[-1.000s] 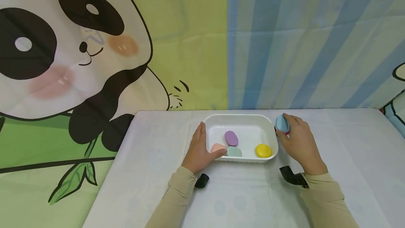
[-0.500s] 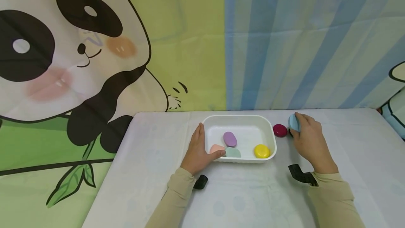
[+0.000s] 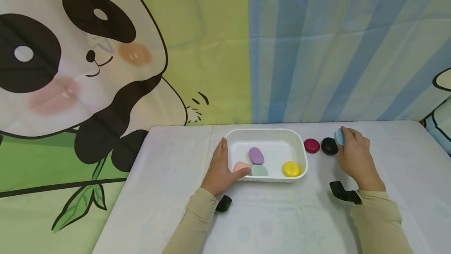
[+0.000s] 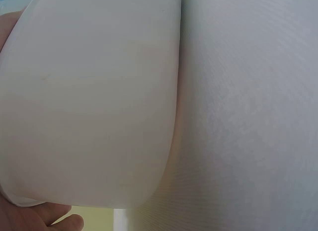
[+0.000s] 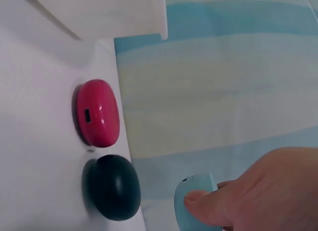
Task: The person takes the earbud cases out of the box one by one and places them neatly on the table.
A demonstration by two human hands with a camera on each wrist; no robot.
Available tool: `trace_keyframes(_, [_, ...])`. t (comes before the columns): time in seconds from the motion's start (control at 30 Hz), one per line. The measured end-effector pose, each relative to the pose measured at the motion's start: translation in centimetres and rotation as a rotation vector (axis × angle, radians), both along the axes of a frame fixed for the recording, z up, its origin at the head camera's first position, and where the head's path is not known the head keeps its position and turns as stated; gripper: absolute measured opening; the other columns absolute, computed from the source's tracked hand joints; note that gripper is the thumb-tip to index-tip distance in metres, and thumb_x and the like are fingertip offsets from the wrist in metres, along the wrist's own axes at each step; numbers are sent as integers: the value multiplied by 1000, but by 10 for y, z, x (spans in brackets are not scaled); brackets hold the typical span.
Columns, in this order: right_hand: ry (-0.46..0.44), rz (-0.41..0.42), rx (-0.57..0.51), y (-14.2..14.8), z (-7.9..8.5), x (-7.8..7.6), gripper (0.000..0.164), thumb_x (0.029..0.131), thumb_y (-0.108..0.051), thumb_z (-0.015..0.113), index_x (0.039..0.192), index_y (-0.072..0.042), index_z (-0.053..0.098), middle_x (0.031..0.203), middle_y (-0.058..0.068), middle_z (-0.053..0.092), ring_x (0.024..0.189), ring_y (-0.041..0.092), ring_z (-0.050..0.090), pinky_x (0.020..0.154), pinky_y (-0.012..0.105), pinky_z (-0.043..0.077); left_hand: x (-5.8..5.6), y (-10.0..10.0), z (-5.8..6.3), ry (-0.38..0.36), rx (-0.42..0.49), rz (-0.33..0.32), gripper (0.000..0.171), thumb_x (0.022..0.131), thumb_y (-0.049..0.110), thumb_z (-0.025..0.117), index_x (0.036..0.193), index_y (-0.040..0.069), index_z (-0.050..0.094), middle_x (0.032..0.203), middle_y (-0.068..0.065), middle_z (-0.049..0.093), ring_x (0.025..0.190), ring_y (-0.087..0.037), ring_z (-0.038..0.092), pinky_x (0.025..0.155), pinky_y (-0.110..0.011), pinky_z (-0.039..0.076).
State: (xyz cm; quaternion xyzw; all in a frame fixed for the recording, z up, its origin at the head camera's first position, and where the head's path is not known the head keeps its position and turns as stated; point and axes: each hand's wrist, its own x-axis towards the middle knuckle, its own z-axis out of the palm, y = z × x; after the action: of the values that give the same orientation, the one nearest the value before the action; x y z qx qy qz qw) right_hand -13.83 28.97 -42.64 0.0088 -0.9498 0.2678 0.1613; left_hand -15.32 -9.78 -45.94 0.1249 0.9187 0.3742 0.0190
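My left hand (image 3: pixel 222 170) grips the left front corner of a white tray (image 3: pixel 275 132), its thumb over the front rim and its fingers along the left side. Inside the tray lie smooth pebble-shaped pieces: purple (image 3: pixel 256 155), pink (image 3: pixel 241 166), pale green (image 3: pixel 259 170) and yellow (image 3: pixel 291 168). The thumb partly covers the pink and green ones. Right of the tray, my right hand (image 3: pixel 359 158) pinches a light blue rounded case (image 5: pixel 191 201) raised above the table. Just left of that hand, a black rounded case (image 3: pixel 329 146) stands beside a magenta one (image 3: pixel 311 145) with a small slot.
A white cloth covers the table (image 3: pixel 267 218). Its back edge meets a hanging printed curtain (image 3: pixel 211 50) with a panda and blue stripes. Black wrist mounts (image 3: pixel 343 193) stick out near both cuffs.
My right hand has moved right with the light blue case, away from the tray. The magenta and black cases behind it have come into full view. My left hand stays on the tray.
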Motion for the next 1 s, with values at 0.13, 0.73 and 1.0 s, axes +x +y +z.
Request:
trace_keyframes(0.13, [-54,-22,0,5,-3,-2,56,91,14,50,142,25,29,135,50,30,120,69,26,99,73,22,0,0,0,-9,0,3,130,74,75,72,162,10,2,169,-7,5,154,-23,9,121,-45,21])
trace_keyframes(0.73, [-196,-64,-27,28,-29,-9,60,91,11,47,146,21,25,139,50,24,121,71,20,93,76,28,1,-2,-1,-12,2,2,129,75,73,73,162,9,2,169,-5,4,154,-22,9,121,-44,20])
trace_keyframes(1.0, [-161,-30,6,37,-43,-13,56,89,12,45,141,25,29,134,51,29,122,67,24,100,71,19,0,0,0,-6,-5,5,129,75,74,72,162,10,3,169,-6,5,153,-22,10,121,-44,21])
